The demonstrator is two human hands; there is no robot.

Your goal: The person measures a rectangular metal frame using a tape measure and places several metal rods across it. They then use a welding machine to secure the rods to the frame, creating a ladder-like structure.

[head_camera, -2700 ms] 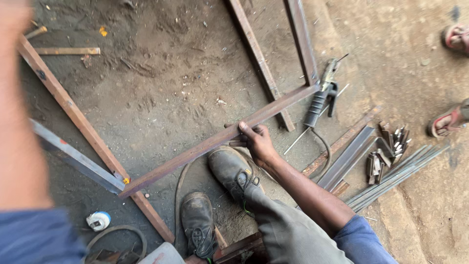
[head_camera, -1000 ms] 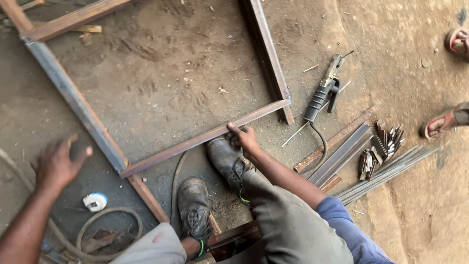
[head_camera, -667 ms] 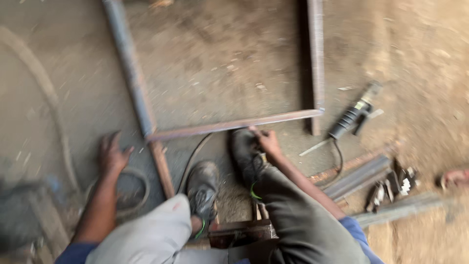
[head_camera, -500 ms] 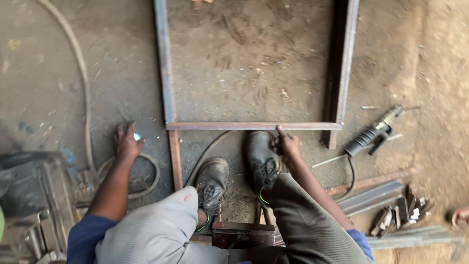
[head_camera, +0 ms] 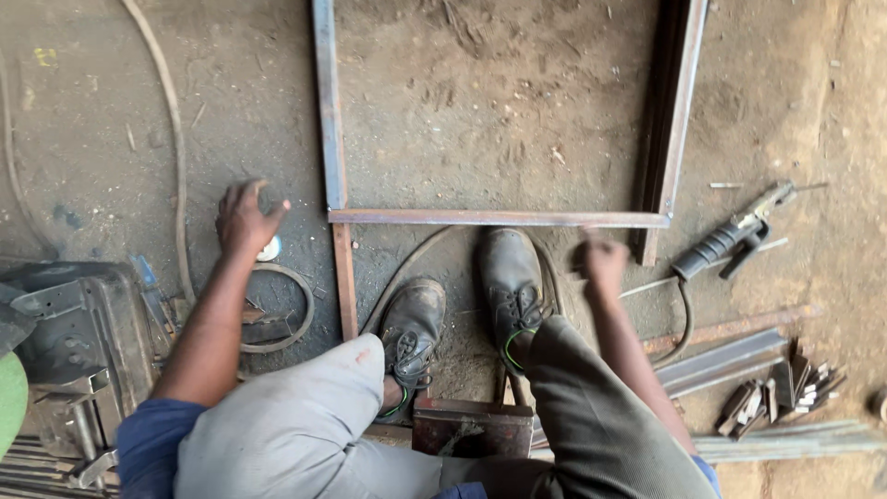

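Three rusty bars make up the steel frame (head_camera: 499, 218) lying flat on the dirt floor at 12 o'clock from the seated person: two long uprights and a crossbar joining them just ahead of the two work boots (head_camera: 462, 305). Half a second ago the right hand (head_camera: 602, 261) touched the crossbar near its right end; now it is lifted just off it, blurred, fingers curled loosely together on nothing. The left hand (head_camera: 244, 217), at 10 o'clock, was pressed low by the white tape roll (head_camera: 270, 249); now it is raised over the roll, fingers spread apart and empty. The camera has moved closer, the frame staying square to the view. A cable loop (head_camera: 277, 310) lies just below the roll. At 3 o'clock lies a welding electrode holder (head_camera: 730, 240), with bars and a heap of short offcuts (head_camera: 785, 388) at 4 o'clock. A dark metal box (head_camera: 83, 342) sits at 8 o'clock; its contents cannot be told.
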